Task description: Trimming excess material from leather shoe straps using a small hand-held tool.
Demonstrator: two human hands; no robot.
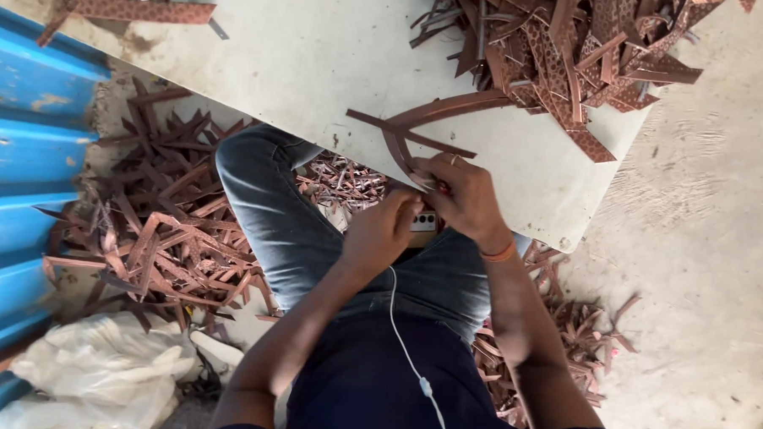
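Note:
My right hand [464, 196] and my left hand [384, 231] meet at the near edge of a white board [309, 65]. The right hand's fingers are closed around curved brown leather strips [433, 113] that arc away across the board. The left hand pinches the same bundle at its lower end, next to a small white and dark object [424, 221] partly hidden between the hands. A heap of cut brown patterned leather strips [578, 38] lies on the board's far right.
Brown leather offcuts [162, 239] litter the floor at left and beside my right knee [572, 335]. A blue corrugated sheet [25, 168] stands at left, crumpled white plastic bags [91, 377] lie lower left, and concrete floor [712, 228] is at right. A white earphone cord [403, 341] hangs down my front.

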